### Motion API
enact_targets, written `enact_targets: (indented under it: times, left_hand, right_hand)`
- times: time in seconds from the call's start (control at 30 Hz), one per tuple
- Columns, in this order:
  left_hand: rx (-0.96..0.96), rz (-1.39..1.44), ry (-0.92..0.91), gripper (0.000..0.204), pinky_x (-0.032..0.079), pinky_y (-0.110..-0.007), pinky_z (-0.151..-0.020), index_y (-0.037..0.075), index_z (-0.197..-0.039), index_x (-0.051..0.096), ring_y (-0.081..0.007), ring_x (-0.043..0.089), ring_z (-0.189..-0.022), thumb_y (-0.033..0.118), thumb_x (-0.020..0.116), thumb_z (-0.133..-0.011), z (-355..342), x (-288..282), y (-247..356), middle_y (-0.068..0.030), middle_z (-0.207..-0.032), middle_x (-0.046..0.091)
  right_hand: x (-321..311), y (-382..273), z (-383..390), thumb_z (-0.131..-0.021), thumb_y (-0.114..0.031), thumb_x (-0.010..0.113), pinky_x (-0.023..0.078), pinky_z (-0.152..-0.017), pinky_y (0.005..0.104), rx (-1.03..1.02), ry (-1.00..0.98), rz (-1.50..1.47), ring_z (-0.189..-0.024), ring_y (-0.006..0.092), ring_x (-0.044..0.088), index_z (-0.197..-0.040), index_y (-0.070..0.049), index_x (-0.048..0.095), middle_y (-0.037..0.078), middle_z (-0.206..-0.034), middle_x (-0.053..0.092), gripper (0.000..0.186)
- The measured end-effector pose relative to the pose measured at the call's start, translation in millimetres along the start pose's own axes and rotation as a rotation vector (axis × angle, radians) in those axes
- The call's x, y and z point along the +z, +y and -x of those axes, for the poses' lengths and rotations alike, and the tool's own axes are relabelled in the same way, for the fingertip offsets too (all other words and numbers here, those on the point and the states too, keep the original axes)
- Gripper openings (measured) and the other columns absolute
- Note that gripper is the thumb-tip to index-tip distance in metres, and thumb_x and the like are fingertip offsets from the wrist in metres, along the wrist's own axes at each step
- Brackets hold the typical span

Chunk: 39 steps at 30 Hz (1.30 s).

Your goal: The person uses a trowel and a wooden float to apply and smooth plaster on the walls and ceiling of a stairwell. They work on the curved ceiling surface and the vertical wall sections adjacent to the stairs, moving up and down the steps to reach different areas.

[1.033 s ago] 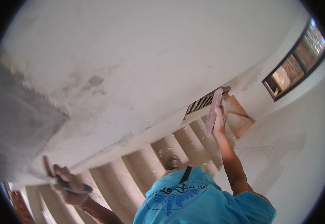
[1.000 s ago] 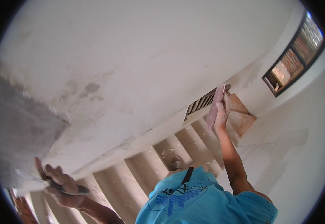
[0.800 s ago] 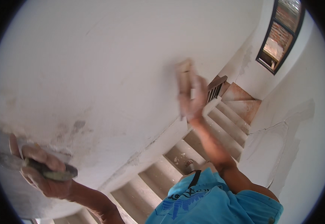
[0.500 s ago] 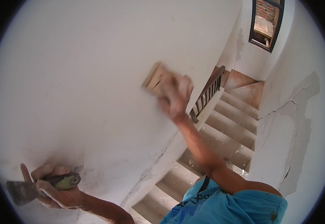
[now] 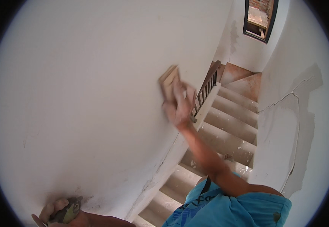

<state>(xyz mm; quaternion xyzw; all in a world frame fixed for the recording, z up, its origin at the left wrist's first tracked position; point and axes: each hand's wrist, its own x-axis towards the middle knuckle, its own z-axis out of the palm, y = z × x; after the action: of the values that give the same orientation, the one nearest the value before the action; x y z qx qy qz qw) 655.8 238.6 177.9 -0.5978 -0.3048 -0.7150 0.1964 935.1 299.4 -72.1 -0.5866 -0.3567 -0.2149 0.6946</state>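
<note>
My right hand, somewhat blurred, grips a tan rectangular block against the white plastered wall in the middle of the view. At the lower left my left hand is closed on a putty knife with a dark and olive-green handle; its blade is out of sight. A grimy patch of wall lies beside that hand.
Concrete stairs speckled with white flakes run up beside the wall to a stained landing with a wooden railing. Above is a dark-framed window. The right wall has a long crack in a grey patch. My foot stands on a step.
The view has turned, bringing the stairs more upright. My right arm has swung left from the stairwell onto the wall with the block. My left hand has dropped toward the lower edge.
</note>
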Motion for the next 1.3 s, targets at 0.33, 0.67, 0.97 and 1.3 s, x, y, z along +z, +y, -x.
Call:
enact_targets:
  times: [0.33,0.67,0.97,1.3]
  left_hand:
    - [0.261,-0.393,-0.008,0.073,0.058,-0.05,-0.062,-0.01,-0.129,0.051,-0.0287,0.064,-0.062,0.051,0.059,-0.09,-1.0,-16.6,-25.8,-0.0143,-0.084,0.065]
    - [0.299,-0.018,-0.013,0.053,0.047,-0.025,-0.029,-0.011,-0.12,0.053,-0.0139,0.055,-0.042,0.037,0.035,-0.108,-2.5,2.6,-19.7,-0.0085,-0.067,0.061]
    - [0.739,-0.632,-0.001,0.063,0.045,-0.027,-0.036,-0.012,-0.124,0.052,-0.0137,0.057,-0.051,0.045,0.056,-0.099,-5.3,-7.3,-28.3,-0.0065,-0.069,0.06]
    - [0.183,-0.251,-0.081,0.059,0.058,-0.045,-0.086,-0.006,-0.089,0.061,-0.0198,0.063,-0.055,0.042,0.031,-0.102,1.5,-10.9,-20.9,-0.0111,-0.06,0.063]
  right_hand:
    - [4.9,40.3,2.4,-0.076,-0.008,0.065,0.042,-0.085,0.0381,0.255,0.041,0.022,-0.095,0.0306,0.05,-0.144,-0.003,0.051,0.018,-0.101,0.053,0.069]
    - [12.1,104.3,-30.5,-0.08,-0.007,0.062,0.04,-0.087,0.0405,0.376,0.116,0.092,-0.09,0.03,0.048,-0.143,0.0,0.05,0.016,-0.098,0.051,0.065]
    - [5.4,83.7,13.8,-0.079,-0.01,0.063,0.041,-0.088,0.0404,0.306,0.088,0.09,-0.098,0.0297,0.05,-0.142,0.003,0.05,0.014,-0.1,0.056,0.065]
    - [3.9,57.6,98.0,-0.081,-0.017,0.065,0.041,-0.088,0.0397,0.574,0.064,-0.012,-0.096,0.029,0.049,-0.14,0.0,0.051,0.013,-0.095,0.05,0.063]
